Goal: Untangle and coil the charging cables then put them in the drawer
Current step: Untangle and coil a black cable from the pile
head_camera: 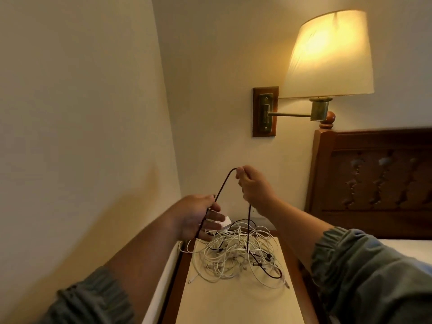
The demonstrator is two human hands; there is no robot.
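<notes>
Dark cable (225, 183): top loop pinched in raised right hand (253, 185); one strand crosses left hand (198, 216), grasp there unclear. Both ends drop into white cable tangle (231, 256) on nightstand (233, 305). Lamp (327, 54): lit.

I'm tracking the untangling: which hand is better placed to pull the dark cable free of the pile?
Probably the right hand: it pinches the dark cable at its peak, above the white tangle; the left hand holds lower.
</notes>
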